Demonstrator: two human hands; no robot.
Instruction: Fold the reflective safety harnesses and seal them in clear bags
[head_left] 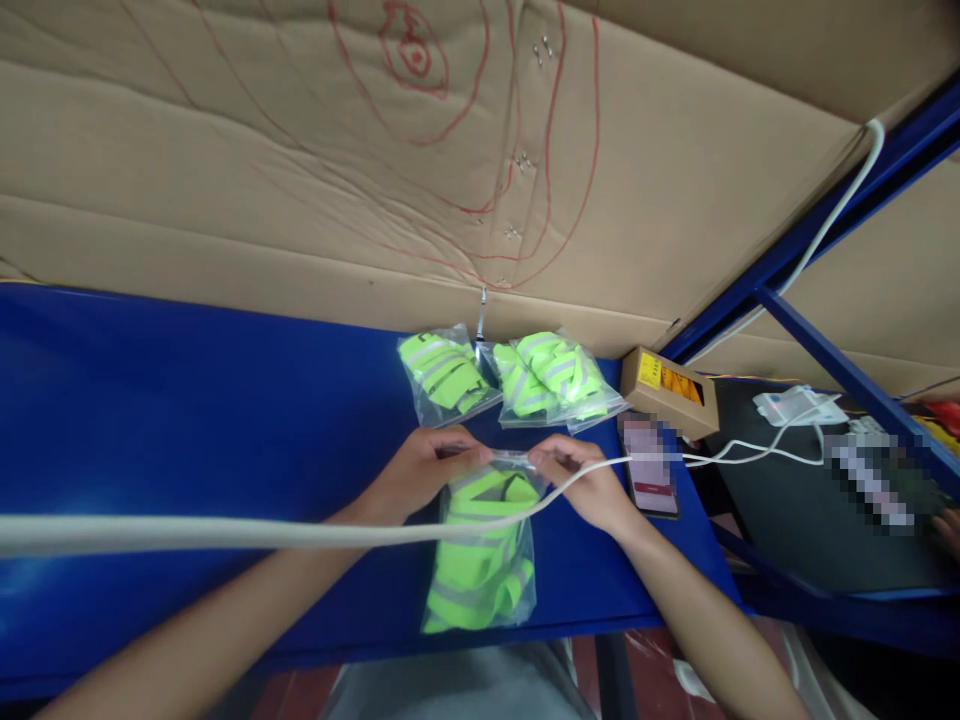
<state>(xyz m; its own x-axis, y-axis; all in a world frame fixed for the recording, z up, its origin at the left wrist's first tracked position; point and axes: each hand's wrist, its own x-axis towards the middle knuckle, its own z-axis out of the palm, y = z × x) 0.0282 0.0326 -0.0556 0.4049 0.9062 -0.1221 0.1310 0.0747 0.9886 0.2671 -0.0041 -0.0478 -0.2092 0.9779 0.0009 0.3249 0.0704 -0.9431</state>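
Note:
A clear plastic bag (pixel 480 560) with folded neon-green reflective straps lies on the blue table (pixel 187 400) in front of me. My left hand (pixel 424 470) pinches the bag's top edge at its left end. My right hand (pixel 581 480) pinches the same edge at its right end. Both hands are closed on the bag's mouth. Two more bags of the same green straps lie just beyond: one (pixel 446 372) to the left, one (pixel 555 378) to the right.
A white cable (pixel 225 533) runs across the view in front of my arms to a phone (pixel 651 470) at the table's right edge. A small cardboard box (pixel 670 392) sits behind the phone. Cardboard sheets (pixel 300 150) wall the back. A blue frame bar (pixel 840 365) stands at right.

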